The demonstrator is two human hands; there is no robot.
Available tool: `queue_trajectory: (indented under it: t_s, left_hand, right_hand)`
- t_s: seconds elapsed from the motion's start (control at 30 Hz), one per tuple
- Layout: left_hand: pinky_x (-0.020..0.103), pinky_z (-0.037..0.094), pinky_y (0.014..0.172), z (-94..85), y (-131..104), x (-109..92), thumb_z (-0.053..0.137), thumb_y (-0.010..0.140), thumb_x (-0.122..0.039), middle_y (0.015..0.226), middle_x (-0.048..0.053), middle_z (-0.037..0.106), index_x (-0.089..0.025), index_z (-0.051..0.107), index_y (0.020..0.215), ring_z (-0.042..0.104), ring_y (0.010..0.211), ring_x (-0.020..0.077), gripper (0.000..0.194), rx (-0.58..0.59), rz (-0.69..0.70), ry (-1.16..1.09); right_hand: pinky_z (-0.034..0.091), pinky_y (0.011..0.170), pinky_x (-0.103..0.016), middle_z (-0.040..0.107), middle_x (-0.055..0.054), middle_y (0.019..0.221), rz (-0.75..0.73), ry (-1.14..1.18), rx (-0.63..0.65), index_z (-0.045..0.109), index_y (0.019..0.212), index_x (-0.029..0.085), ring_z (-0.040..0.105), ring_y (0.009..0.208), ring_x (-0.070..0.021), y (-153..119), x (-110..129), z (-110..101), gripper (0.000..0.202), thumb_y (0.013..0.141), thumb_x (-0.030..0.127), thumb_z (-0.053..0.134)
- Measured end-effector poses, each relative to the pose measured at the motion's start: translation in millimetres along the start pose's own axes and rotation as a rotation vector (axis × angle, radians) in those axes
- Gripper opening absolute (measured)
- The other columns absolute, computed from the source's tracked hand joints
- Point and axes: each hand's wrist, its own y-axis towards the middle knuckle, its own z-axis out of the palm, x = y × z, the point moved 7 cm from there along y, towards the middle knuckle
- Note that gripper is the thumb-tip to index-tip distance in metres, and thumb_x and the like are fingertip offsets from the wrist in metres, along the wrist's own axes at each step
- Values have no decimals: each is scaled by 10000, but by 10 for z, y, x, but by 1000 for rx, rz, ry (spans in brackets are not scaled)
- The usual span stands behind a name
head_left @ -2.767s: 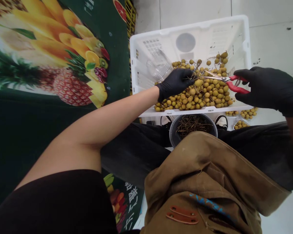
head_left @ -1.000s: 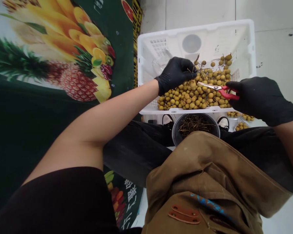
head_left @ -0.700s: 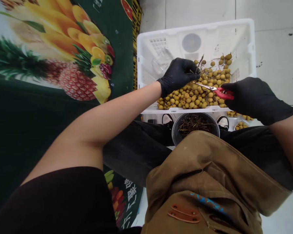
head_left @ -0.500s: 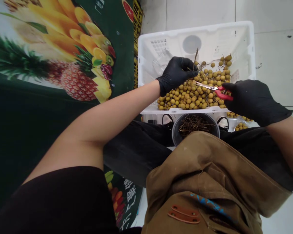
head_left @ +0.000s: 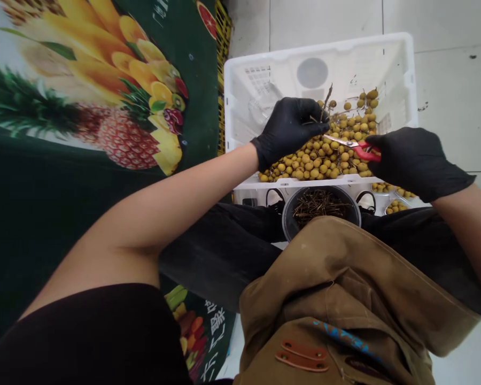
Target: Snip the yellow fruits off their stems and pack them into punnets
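My left hand (head_left: 294,125), in a black glove, pinches a brown longan stem (head_left: 327,101) over the white crate (head_left: 324,184). Part of the stem is covered by the fingers. My right hand (head_left: 411,160), gloved in black too, is closed round the red handles of pruning shears (head_left: 358,147). Their metal blades point left, with the tips close to my left fingers; whether the blades touch the stem I cannot tell. Many round, yellow-brown longans (head_left: 310,160) lie heaped in the near part of the crate, some still on twigs.
A grey bucket (head_left: 287,222) holding cut brown twigs stands between my legs, in front of the crate. Small clear containers of longans (head_left: 396,207) sit right of it. A green fruit-printed cover (head_left: 200,107) flanks the left, beside yellow crates (head_left: 222,40).
The stem in my left hand has tilted to the right, and that hand has shifted slightly. The shears stay close beside it, held in my right hand.
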Motion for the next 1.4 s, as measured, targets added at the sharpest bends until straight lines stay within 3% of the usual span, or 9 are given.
queue_trajectory:
  t_s: [0.17,0.37,0.43,0.53,0.7,0.9,1.13,1.27,1.4]
  left_hand:
    - [332,630,897,112,-794,-525,850,1084,-312,1006,63,875,-188,879,1090,818,914,213,127,224,142,196]
    - [358,647,910,719,-1464,-474,836,1069,-226,1297,118,904,-218,923,1241,857,1125,289,193,681,162,524]
    - [362,653,926,723,-1400,-466,864,1076,-316,1392,115,888,-222,930,1222,861,1162,298,186,700,167,523]
    - [371,660,951,475,-1023,-333,813,1101,-364,1342,103,893,-239,926,1249,863,1127,285,224,568,141,520]
    - [490,667,1132,107,-214,427,725,1094,-341,1408,165,875,-184,845,1525,842,1261,349,474,398,70,649]
    - [450,640,1208,398,114,1177,714,1063,-270,1548,181,834,-171,801,1606,815,1375,346,559,501,-21,771]
    - [421,631,1066,418,88,1114,607,1062,-189,1240,190,891,-127,888,1195,829,1159,330,317,470,-34,767]
    - [409,613,1058,325,88,868,604,1066,-175,1254,193,868,-139,842,1241,801,1144,306,297,380,23,643]
    - [417,612,1014,463,-49,845,644,1012,-110,1306,219,871,-111,775,1453,825,1146,334,460,494,-152,774]
  right_hand:
    - [367,684,-401,847,-181,1015,94,-44,-50,872,1514,232,679,790,-316,-167,-358,-24,596,1009,431,625]
    - [332,661,-406,789,-136,862,105,-60,-175,900,1414,297,609,673,-307,-339,-598,92,599,959,523,583]
    - [335,679,-411,794,-137,868,90,-29,-226,913,1371,303,624,676,-310,-363,-599,70,592,952,548,573]
    - [380,708,-415,811,-129,882,138,21,-186,914,1407,307,673,720,-325,-344,-570,9,599,929,512,617]
    - [447,757,-439,859,-145,978,160,101,-139,895,1496,273,728,800,-341,-224,-424,-152,590,1014,482,626]
    - [392,719,-425,865,-150,956,112,135,-234,913,1476,265,728,782,-340,-24,-431,-103,723,985,631,529]
    - [370,710,-414,857,-145,929,79,178,-239,928,1442,280,716,783,-335,90,-458,-77,713,948,631,551]
    - [391,742,-424,882,-166,1029,67,189,-224,894,1516,236,738,850,-354,64,-435,-150,700,940,515,611]
    - [412,769,-437,884,-163,1054,81,185,-198,901,1491,248,762,900,-388,70,-417,-176,654,947,486,625]
